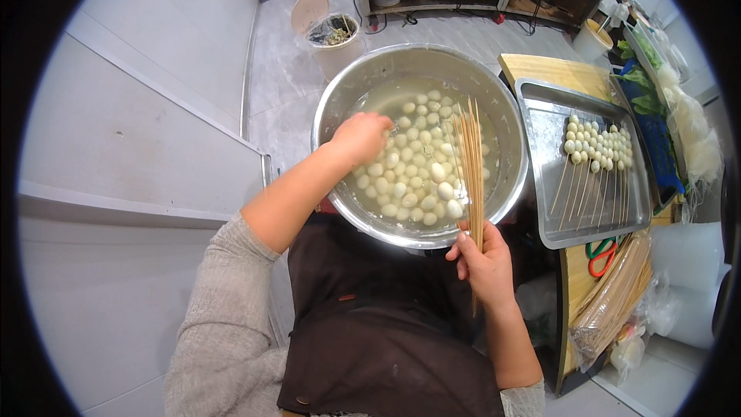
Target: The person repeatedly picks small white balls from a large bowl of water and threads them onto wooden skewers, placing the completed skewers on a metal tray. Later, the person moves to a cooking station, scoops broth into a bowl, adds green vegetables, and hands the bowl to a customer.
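Observation:
A large steel basin point(512, 185) in front of me holds cloudy water and many peeled quail eggs point(408, 185). My left hand point(362, 136) reaches in over the left side, its fingertips at the water among the eggs; whether they pinch one is hidden. In my right hand point(486, 263), at the near rim, is an upright bundle of thin bamboo skewers point(474, 168). Slanting up and left from that hand's thumb is one skewer with three eggs point(445, 191) on it, above the water.
At the right, a metal tray point(544, 208) bears several egg skewers point(596, 145). Nearer lie scissors point(603, 260) and a plastic bag of skewers point(613, 301) on a wooden board. Beyond the basin stands a lined waste bucket point(338, 49). A pale wall panel point(145, 145) rises at the left.

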The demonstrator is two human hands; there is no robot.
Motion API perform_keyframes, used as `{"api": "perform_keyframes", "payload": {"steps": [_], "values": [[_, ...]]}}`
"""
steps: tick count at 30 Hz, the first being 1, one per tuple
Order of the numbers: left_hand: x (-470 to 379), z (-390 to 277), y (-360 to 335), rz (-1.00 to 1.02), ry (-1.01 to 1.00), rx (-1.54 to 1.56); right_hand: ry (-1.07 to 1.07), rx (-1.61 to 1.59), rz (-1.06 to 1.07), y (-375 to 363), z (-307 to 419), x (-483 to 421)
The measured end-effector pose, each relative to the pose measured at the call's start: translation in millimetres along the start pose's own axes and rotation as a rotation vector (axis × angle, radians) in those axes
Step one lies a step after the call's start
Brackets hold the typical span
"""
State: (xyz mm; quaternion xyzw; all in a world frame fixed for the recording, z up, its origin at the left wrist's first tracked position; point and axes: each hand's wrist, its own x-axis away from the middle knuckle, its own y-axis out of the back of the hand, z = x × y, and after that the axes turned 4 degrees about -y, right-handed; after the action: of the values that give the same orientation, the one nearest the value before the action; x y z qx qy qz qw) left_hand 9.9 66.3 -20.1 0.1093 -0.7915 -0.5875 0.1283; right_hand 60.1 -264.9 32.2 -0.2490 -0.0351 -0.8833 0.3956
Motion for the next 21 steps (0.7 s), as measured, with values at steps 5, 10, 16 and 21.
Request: {"api": "perform_keyframes", "payload": {"steps": [5, 10, 16, 21], "values": [[-3, -10, 6, -0.054, 0.157, 0.44, -0.011, 0.003, -0.015, 2, 1, 4], [22, -24, 20, 0.023, 0.248, 1.693, 0.004, 0.028, 0.017, 2, 5, 11], [47, -30, 19, 0.07, 0.13, 1.942, 0.012, 0.056, 0.054, -2, 4, 15], [51, -39, 16, -0.015, 0.074, 1.982, -0.008, 0.074, 0.063, -3, 1, 15]]}}
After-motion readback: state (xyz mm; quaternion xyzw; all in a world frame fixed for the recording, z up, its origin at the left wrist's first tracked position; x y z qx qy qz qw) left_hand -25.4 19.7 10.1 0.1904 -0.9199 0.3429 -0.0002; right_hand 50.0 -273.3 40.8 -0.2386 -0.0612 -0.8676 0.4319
